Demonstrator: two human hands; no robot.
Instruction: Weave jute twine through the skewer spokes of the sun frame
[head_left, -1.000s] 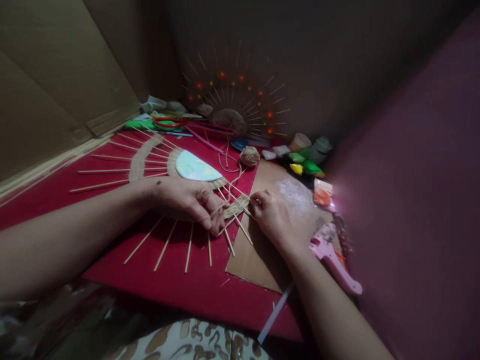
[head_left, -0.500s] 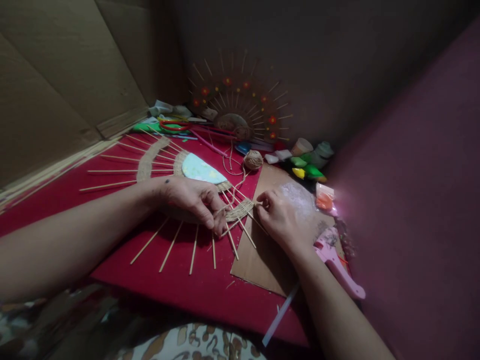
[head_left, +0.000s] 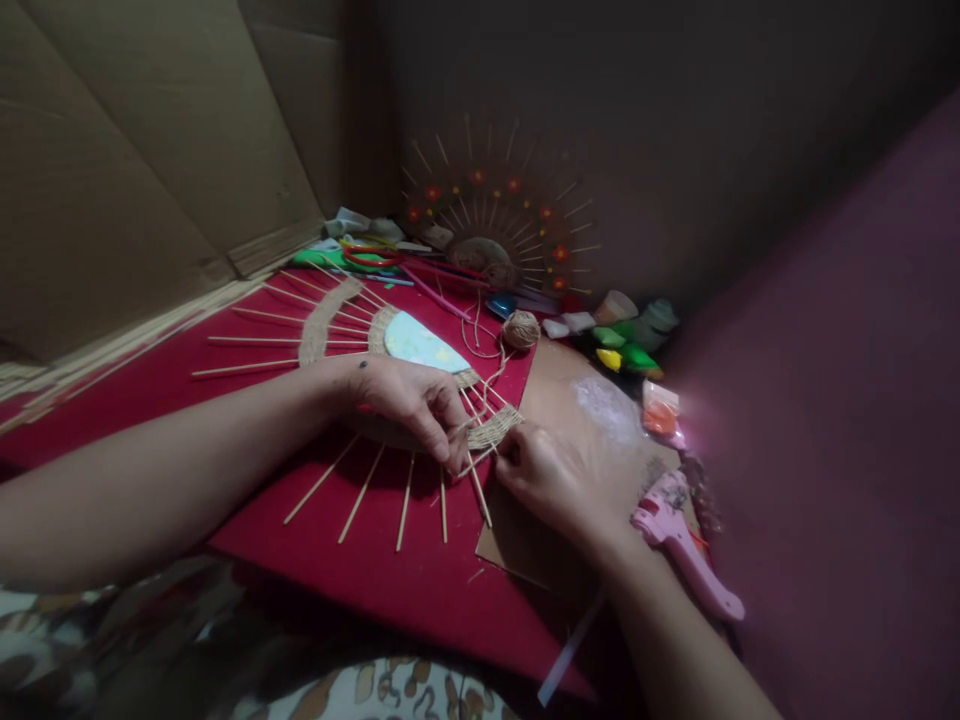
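Several thin sticks [head_left: 406, 503] thru curved, ribbed band [head_left: 494, 430]; L hand [head_left: 421, 402] w/ twine [head_left: 521, 331].

Far middle, before the dark wall [head_left: 675, 120]: a second, flower-trimmed fan [head_left: 481, 252]. Stands upright, with thin sticks spread and red and yellow blooms along the arc. Just to the left, a red loop [head_left: 373, 264] over something green, and a pink stick [head_left: 436, 294] slanting toward the near right. Far right: a tan cup [head_left: 616, 307] beside a green packet [head_left: 639, 359] and a yellow one [head_left: 609, 360]. Nearer, an orange packet [head_left: 661, 414]. Nearer again, a pink glue gun [head_left: 684, 545]. Lies close to the purplish surface [head_left: 847, 400] at right. Tall cardboard [head_left: 135, 150] at left.
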